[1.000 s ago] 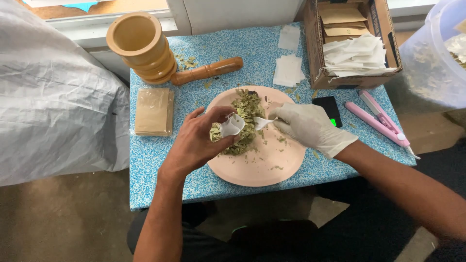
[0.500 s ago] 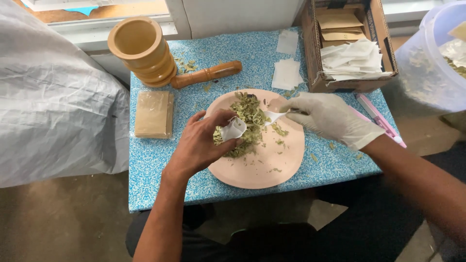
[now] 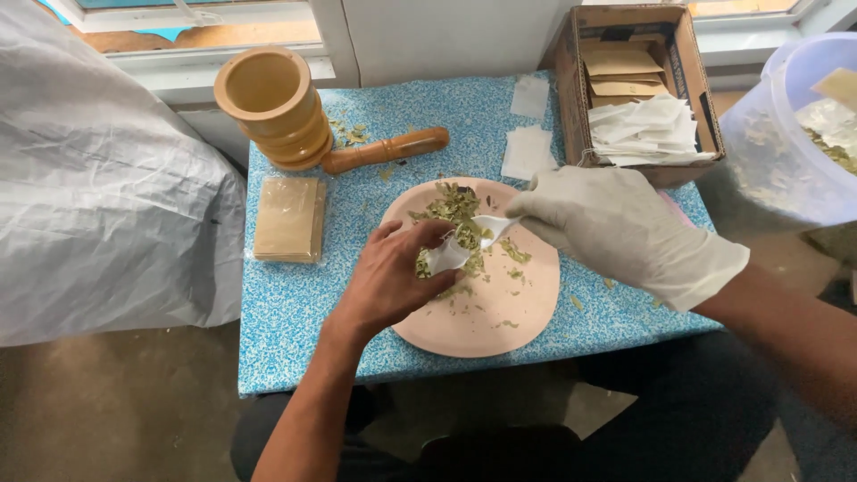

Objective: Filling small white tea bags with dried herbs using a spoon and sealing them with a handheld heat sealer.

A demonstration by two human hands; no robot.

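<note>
My bare left hand [image 3: 394, 278] pinches a small white filter bag [image 3: 444, 257] over a pink round plate [image 3: 500, 312]. A heap of dried green herb pieces [image 3: 455, 214] lies on the plate's far side. My right hand [image 3: 616, 228], in a white glove, grips a small white plastic spoon [image 3: 493, 225] whose tip meets the bag's mouth. Loose herb flakes are scattered across the plate.
A wooden mortar [image 3: 268, 107] and pestle [image 3: 386, 150] stand at the back left of the blue speckled table [image 3: 295, 330]. A stack of tan sachets [image 3: 286, 219] lies left of the plate. A cardboard box [image 3: 625, 80] holds empty bags. A clear plastic tub [image 3: 799, 134] sits right.
The view has shifted, so the scene sits lower and more to the right. Both hands stay together over the plate; the spoon has come to the bag's opening.
</note>
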